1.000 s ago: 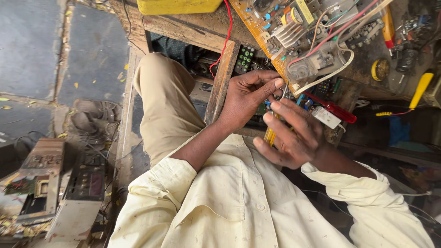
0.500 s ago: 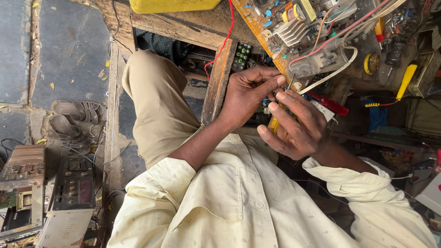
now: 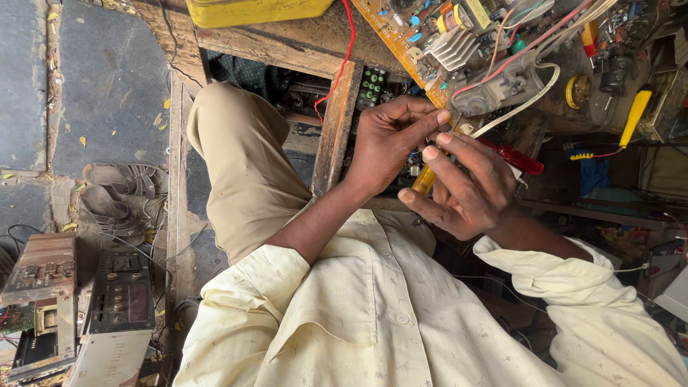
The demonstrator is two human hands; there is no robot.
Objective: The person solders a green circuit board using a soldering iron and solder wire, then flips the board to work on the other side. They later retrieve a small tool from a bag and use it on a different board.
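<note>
My left hand [image 3: 387,143] reaches to the lower edge of an orange circuit board [image 3: 401,32]. Its thumb and fingers pinch something there that is too small to make out. My right hand [image 3: 469,186] meets it from the right, index fingertip touching the left fingertips. A yellow-handled tool [image 3: 424,179] runs through the right hand, its handle showing between the two hands. The board carries a finned metal heat sink [image 3: 455,46] and bundled wires [image 3: 516,57], and tilts off the wooden bench [image 3: 337,136].
A red-handled screwdriver [image 3: 517,159] lies just right of my hands, with another yellow-handled tool [image 3: 634,115] beyond it. A yellow box [image 3: 251,11] and a red wire [image 3: 349,50] are at the top. Sandals [image 3: 115,193] and old audio units [image 3: 115,301] sit on the floor at left.
My hands have stayed together at the board's edge. My right fingers have straightened toward the left fingertips. The view has shifted, so hands and board sit slightly lower and to the right.
</note>
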